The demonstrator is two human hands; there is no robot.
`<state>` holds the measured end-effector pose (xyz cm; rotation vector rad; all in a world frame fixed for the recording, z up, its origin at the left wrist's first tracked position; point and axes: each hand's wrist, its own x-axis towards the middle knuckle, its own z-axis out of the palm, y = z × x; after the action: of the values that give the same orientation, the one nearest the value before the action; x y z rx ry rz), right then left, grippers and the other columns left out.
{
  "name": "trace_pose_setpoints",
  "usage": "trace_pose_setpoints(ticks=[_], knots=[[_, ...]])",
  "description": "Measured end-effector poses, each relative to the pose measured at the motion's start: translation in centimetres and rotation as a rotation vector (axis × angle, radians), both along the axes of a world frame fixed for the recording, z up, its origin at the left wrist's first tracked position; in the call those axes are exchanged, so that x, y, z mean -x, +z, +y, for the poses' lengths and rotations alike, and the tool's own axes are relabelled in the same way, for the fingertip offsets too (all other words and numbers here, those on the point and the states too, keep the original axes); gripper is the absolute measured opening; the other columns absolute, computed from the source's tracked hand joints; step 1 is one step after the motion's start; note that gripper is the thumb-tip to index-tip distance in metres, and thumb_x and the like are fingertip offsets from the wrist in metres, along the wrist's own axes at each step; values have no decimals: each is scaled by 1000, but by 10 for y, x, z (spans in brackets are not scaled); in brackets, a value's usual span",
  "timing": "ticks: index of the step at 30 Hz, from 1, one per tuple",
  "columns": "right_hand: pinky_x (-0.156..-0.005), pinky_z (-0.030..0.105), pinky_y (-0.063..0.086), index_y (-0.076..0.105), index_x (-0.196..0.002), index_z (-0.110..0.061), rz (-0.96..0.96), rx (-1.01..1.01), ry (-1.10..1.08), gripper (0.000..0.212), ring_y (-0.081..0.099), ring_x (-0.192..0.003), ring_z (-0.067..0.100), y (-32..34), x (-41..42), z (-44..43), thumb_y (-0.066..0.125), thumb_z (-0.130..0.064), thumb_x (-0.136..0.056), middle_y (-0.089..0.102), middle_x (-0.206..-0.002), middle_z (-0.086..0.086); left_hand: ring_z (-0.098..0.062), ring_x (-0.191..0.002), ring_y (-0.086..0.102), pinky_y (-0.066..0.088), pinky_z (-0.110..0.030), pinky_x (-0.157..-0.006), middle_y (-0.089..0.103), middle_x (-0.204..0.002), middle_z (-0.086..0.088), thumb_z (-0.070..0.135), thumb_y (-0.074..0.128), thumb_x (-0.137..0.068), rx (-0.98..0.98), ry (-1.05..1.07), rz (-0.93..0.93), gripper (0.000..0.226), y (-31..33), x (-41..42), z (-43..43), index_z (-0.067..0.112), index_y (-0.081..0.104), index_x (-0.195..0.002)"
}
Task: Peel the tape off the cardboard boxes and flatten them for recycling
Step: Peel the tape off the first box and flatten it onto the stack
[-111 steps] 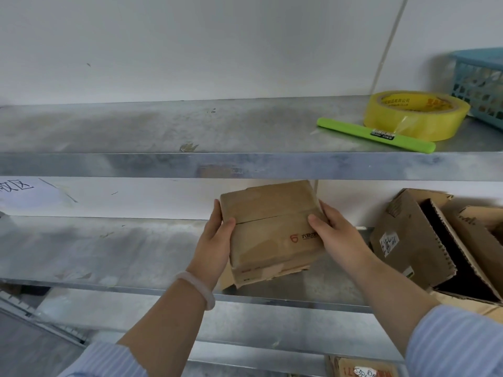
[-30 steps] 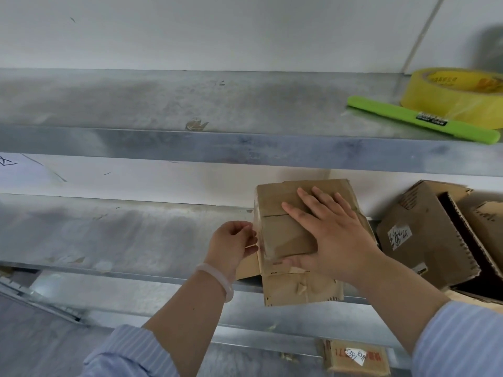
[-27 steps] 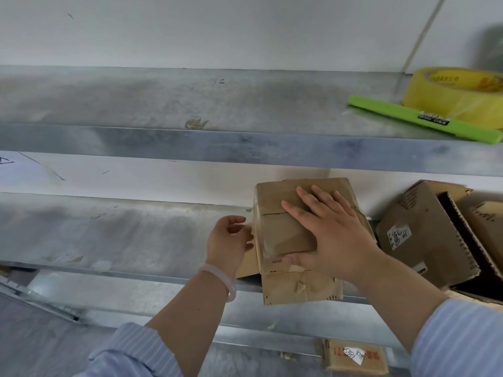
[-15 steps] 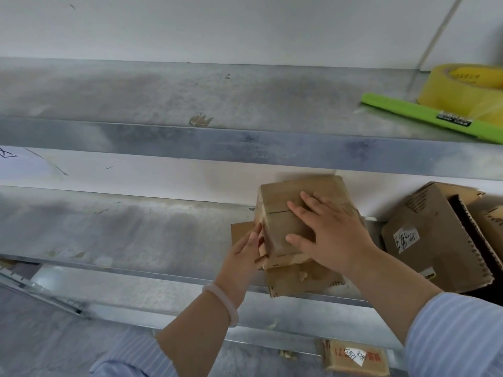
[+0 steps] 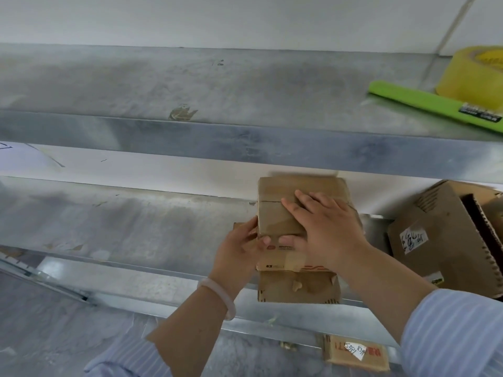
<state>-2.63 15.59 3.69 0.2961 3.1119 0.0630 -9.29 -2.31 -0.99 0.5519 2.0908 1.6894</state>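
Small cardboard box (image 5: 283, 213) at centre right of the frame, over the front lip of the middle shelf (image 5: 109, 221); resting on it or lifted, hard to tell. Brown, with glossy tape across top and front, a slit across the top, red print on the front face, and one flap hanging below with a torn patch.

Right grip (image 5: 326, 229) laid across the top, fingers spread flat, thumb hooked over the front edge. Left grip (image 5: 239, 248) clasped on the left corner, thumb on the front face near the right thumb. Pale bracelet (image 5: 217, 295) on that wrist.

On the same shelf at right, open cardboard boxes (image 5: 435, 235), one with a handwritten white label, near but apart. Upper shelf (image 5: 190, 137) just above the box top. At upper right, yellow tape roll (image 5: 473, 74) with a green strip-shaped tool (image 5: 424, 104) lying in front. At bottom right, flat cardboard (image 5: 353, 352) with a white sticker.
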Motion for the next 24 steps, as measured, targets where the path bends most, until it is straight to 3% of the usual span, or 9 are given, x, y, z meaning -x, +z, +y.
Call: trace_pose_setpoints(ticks=[4, 7, 10, 13, 18, 22, 24], knots=[[-114, 44, 19, 12, -151, -38, 25, 0, -42, 86, 18, -142, 23, -1, -6, -10, 9, -81, -77, 18, -161, -3, 6, -91, 63, 54, -15, -73, 66, -104, 13, 26, 74, -82, 111, 217, 252, 30, -4, -4, 0, 39, 61, -106], [-113, 45, 20, 14, -151, -37, 33, 7, -63, 86, 20, -142, 24, -3, -9, -17, 8, -80, -78, 20, -160, -1, 4, -86, 66, 54, -16, -71, 71, -90, 18, 21, 78, -80, 77, 267, 254, 31, -2, -6, -5, 44, 60, -91], [-112, 45, 21, 15, -151, -37, 48, 3, -69, 84, 21, -141, 25, -4, -10, -18, 8, -80, -79, 22, -160, 0, 1, -88, 67, 55, -23, -78, 73, -91, 15, 22, 76, -82, 120, 283, 326, 22, -3, -7, -10, 36, 68, -97], [-112, 47, 22, 16, -151, -35, 56, -9, -58, 83, 23, -140, 26, -7, -10, -17, 10, -80, -82, 24, -159, 1, 1, -85, 67, 56, -21, -75, 72, -93, 9, 18, 75, -82, 128, 311, 409, 19, -2, -10, -10, 26, 69, -99], [-110, 48, 24, 18, -151, -34, 66, -26, -50, 82, 25, -138, 27, -10, -9, -15, 12, -79, -83, 27, -157, 3, 1, -81, 66, 53, -14, -71, 70, -86, 11, 21, 74, -83, 170, 391, 396, 11, -1, -16, -4, 25, 64, -86], [-107, 49, 26, 19, -151, -32, 73, -38, -48, 81, 27, -137, 29, -11, -9, -17, 15, -78, -84, 29, -157, 4, -2, -85, 64, 51, -19, -74, 68, -88, 10, 25, 67, -87, 195, 482, 286, 1, 2, -29, 7, 23, 66, -87], [-107, 49, 26, 18, -151, -31, 75, -38, -46, 81, 27, -137, 30, -11, -9, -16, 16, -78, -84, 28, -157, 5, -1, -85, 62, 45, -13, -70, 66, -88, 11, 24, 63, -89, 212, 510, 267, 3, 6, -33, 12, 25, 63, -86]])
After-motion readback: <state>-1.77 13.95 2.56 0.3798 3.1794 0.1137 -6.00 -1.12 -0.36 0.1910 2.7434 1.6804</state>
